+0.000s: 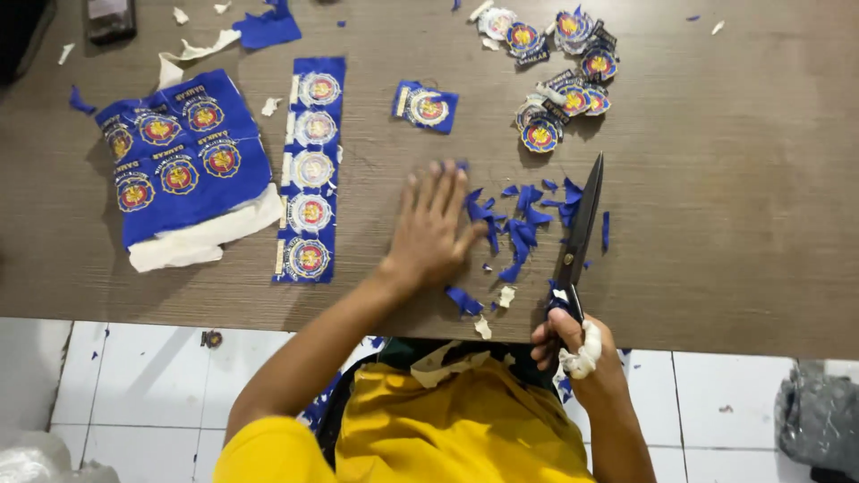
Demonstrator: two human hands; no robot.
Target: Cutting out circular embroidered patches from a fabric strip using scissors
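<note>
My left hand [434,228] lies flat and spread on the wooden table [716,179], its fingertips among blue fabric scraps [523,224]. My right hand [573,344] grips the handles of large black scissors [582,224], blades closed and pointing away from me; one finger is wrapped in white cloth. A single cut blue badge piece [426,106] lies just beyond my left hand. A vertical blue strip of round embroidered badges [310,170] lies to the left, and a wider blue sheet of badges [179,156] further left.
A pile of cut-out round badges [559,76] sits at the far right of the table. White backing paper [201,237] sticks out under the blue sheet. A dark object [109,18] rests at the top left. White tiled floor [143,394] shows below the table edge.
</note>
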